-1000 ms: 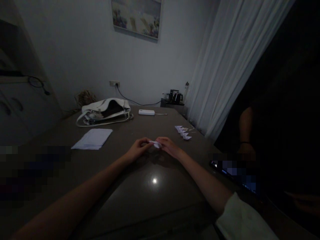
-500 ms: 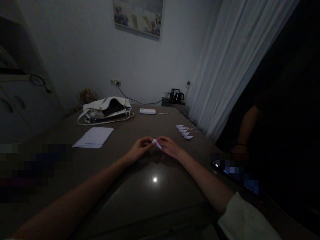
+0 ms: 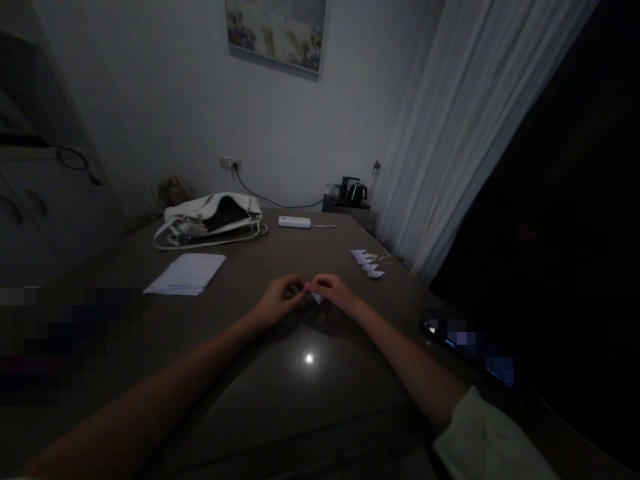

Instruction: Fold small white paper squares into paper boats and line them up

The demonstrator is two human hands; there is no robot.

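A small piece of folded white paper [image 3: 318, 299] is pinched between my two hands above the middle of the table; a pointed tip of it shows below the fingers, and the rest is hidden. My left hand [image 3: 281, 298] grips it from the left with thumb and fingertips. From the right, my right hand [image 3: 336, 291] closes on it with thumb and index finger. Off to the right lie several folded white paper pieces [image 3: 367, 263] in a staggered row. A stack of white paper sheets [image 3: 187, 273] rests on the left of the table.
A white handbag [image 3: 215, 219] sits at the table's back left, beside a white power bank [image 3: 295, 222] with a short cable. At the right edge lies a lit phone [image 3: 467, 353]. A black kettle [image 3: 357, 193] stands on a low stand behind the table.
The folded paper has turned, so its pointed tip faces down and less of it shows. My right fingers have shifted over it. Another person's arm at the right is no longer visible.
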